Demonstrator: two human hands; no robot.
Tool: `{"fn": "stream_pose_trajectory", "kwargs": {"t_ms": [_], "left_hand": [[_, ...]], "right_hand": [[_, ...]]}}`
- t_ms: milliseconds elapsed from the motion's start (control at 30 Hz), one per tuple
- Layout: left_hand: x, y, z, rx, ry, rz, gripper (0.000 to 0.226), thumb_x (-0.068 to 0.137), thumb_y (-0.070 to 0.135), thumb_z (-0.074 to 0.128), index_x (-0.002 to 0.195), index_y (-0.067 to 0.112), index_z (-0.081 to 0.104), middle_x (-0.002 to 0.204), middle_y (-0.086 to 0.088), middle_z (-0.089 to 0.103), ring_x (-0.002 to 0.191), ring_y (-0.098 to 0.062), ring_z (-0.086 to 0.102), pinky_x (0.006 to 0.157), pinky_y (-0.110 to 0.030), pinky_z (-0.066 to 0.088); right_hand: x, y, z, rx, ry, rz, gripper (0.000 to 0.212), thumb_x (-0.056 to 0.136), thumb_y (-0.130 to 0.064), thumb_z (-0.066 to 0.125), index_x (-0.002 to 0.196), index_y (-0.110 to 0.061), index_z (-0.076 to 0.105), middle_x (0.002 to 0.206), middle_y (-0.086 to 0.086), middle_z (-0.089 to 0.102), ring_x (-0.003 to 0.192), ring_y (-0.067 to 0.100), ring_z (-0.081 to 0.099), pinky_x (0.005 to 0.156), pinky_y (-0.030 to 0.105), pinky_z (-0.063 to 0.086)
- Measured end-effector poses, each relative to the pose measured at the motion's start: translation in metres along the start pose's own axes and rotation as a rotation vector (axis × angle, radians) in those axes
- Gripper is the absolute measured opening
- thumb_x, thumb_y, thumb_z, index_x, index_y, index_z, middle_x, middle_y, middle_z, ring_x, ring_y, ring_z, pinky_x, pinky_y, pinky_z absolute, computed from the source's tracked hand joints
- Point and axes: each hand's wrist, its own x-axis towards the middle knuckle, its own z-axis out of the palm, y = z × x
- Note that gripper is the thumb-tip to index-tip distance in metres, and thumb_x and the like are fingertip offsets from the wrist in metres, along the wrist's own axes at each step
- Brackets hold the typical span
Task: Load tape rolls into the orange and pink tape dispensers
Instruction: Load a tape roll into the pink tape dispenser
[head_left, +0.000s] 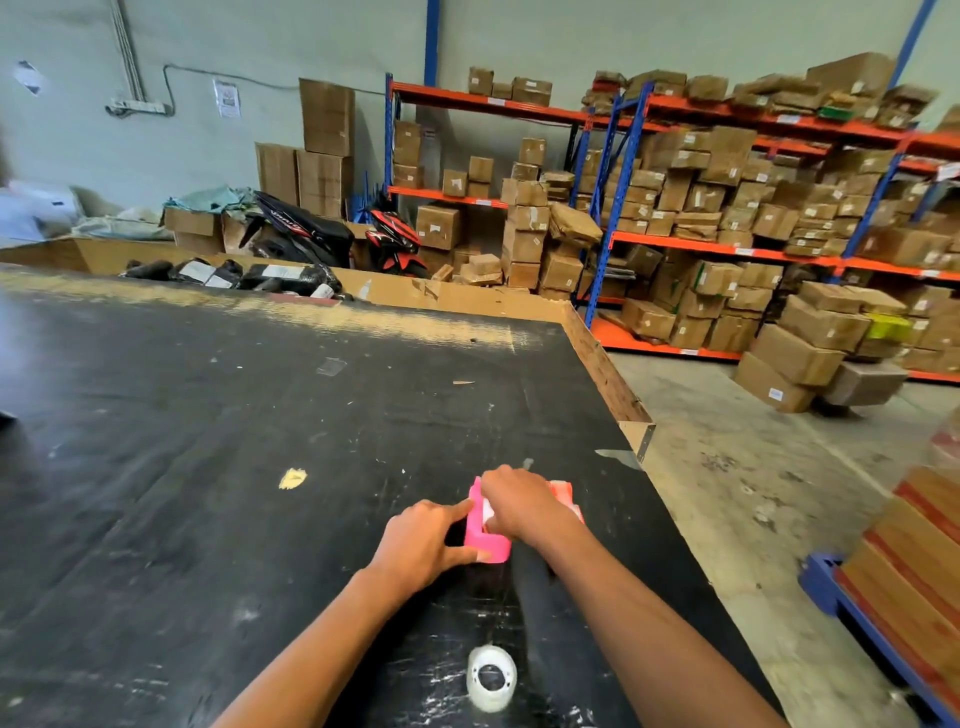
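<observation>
Steadying pink dispenser (485, 540) on black worktop (208, 441): left hand (423, 543) pinching its side, right hand (519, 506) pressing on top, fingers curled. Probably light, stiff, slick plastic; holding by flat sides. Tape roll (491, 678) waiting nearby.

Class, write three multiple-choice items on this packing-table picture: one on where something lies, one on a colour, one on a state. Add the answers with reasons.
1. Where does the loose tape roll lie?
A. on the table, nearer the person than the dispenser
B. on the floor
C. on the rack

2. What colour is the dispenser under the hands?
A. green
B. pink
C. black

3. What is the left hand doing?
A. hanging free
B. lifting a box
C. touching the dispenser's side

Answers: A, the roll sits on the black table between the forearms; B, its body is bright pink; C, fingers meet its left edge while the right hand covers its top.
</observation>
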Motion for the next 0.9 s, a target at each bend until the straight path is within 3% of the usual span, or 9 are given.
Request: {"fn": "stream_pose_trajectory", "kwargs": {"t_ms": [100, 233, 400, 467, 533, 600, 667, 800, 900], "left_hand": [[0.0, 0.0, 0.0, 0.012, 0.002, 0.0, 0.062, 0.069, 0.074, 0.056, 0.119, 0.037, 0.056, 0.095, 0.0, 0.073, 0.094, -0.025, 0.065, 0.079, -0.039, 0.053], [0.0, 0.0, 0.0, -0.028, -0.025, -0.018, 0.062, 0.071, 0.07, 0.058, 0.124, 0.039, 0.053, 0.104, 0.004, 0.072, 0.1, -0.022, 0.065, 0.079, -0.038, 0.053], [-0.008, 0.004, 0.001, -0.234, 0.02, -0.069, 0.083, 0.075, 0.045, 0.067, 0.148, 0.026, 0.031, 0.149, 0.003, 0.043, 0.138, -0.019, 0.038, 0.11, -0.04, 0.038], [-0.014, 0.017, -0.004, -0.478, 0.152, -0.103, 0.058, 0.083, 0.024, 0.065, 0.139, 0.019, 0.049, 0.138, -0.003, 0.057, 0.124, -0.018, 0.053, 0.106, -0.036, 0.043], [-0.023, 0.042, -0.012, -0.865, 0.171, -0.199, 0.026, 0.089, 0.017, 0.06, 0.113, 0.012, 0.07, 0.11, -0.01, 0.072, 0.095, -0.018, 0.067, 0.087, -0.031, 0.056], [-0.031, 0.066, -0.017, -1.107, 0.066, -0.261, 0.028, 0.093, 0.023, 0.057, 0.094, 0.001, 0.074, 0.087, -0.014, 0.073, 0.074, -0.017, 0.069, 0.068, -0.023, 0.059], [-0.037, 0.082, -0.016, -1.201, 0.06, -0.279, 0.036, 0.092, 0.025, 0.058, 0.09, -0.009, 0.071, 0.076, -0.017, 0.069, 0.062, -0.015, 0.067, 0.061, -0.019, 0.058], [-0.043, 0.094, -0.011, -1.269, 0.089, -0.272, 0.031, 0.089, 0.024, 0.063, 0.09, -0.006, 0.074, 0.074, -0.013, 0.07, 0.061, -0.013, 0.067, 0.062, -0.017, 0.059], [-0.046, 0.099, -0.01, -1.32, 0.068, -0.274, 0.031, 0.086, 0.027, 0.067, 0.089, -0.002, 0.076, 0.077, -0.014, 0.073, 0.068, -0.015, 0.07, 0.065, -0.019, 0.059]], "right_hand": [[-0.009, 0.002, 0.005, 0.005, 0.071, -0.019, 0.023, 0.083, -0.004, 0.054, 0.105, -0.001, 0.06, 0.113, 0.023, 0.063, 0.106, 0.043, 0.06, 0.072, 0.039, 0.042], [-0.024, 0.013, 0.005, 0.227, 0.204, -0.027, 0.019, 0.082, -0.014, 0.055, 0.098, -0.005, 0.059, 0.107, 0.018, 0.064, 0.098, 0.038, 0.06, 0.071, 0.037, 0.04], [-0.056, 0.032, 0.001, 0.475, 0.354, 0.0, 0.022, 0.077, -0.024, 0.066, 0.097, -0.014, 0.065, 0.095, 0.009, 0.064, 0.091, 0.027, 0.059, 0.078, 0.042, 0.049], [-0.071, 0.039, 0.0, 0.493, 0.38, -0.025, 0.026, 0.077, -0.025, 0.069, 0.102, -0.017, 0.066, 0.096, 0.01, 0.063, 0.093, 0.027, 0.059, 0.08, 0.041, 0.048], [-0.083, 0.041, -0.001, 0.518, 0.405, -0.07, 0.031, 0.078, -0.025, 0.07, 0.108, -0.019, 0.066, 0.096, 0.009, 0.062, 0.093, 0.026, 0.059, 0.082, 0.039, 0.047], [-0.094, 0.04, -0.001, 0.543, 0.425, -0.113, 0.034, 0.079, -0.023, 0.069, 0.111, -0.015, 0.065, 0.099, 0.012, 0.062, 0.095, 0.027, 0.059, 0.084, 0.039, 0.048], [-0.105, 0.037, 0.001, 0.598, 0.449, -0.117, 0.035, 0.078, -0.022, 0.069, 0.11, -0.009, 0.065, 0.103, 0.015, 0.063, 0.097, 0.028, 0.059, 0.086, 0.042, 0.05], [-0.122, 0.036, 0.002, 0.724, 0.562, -0.047, 0.039, 0.081, -0.02, 0.069, 0.119, -0.008, 0.064, 0.096, 0.006, 0.06, 0.088, 0.017, 0.059, 0.079, 0.029, 0.048], [-0.129, 0.037, 0.007, 0.758, 0.609, -0.067, 0.022, 0.081, -0.012, 0.067, 0.103, -0.009, 0.07, 0.081, 0.001, 0.057, 0.073, 0.016, 0.058, 0.068, 0.037, 0.051]]}}
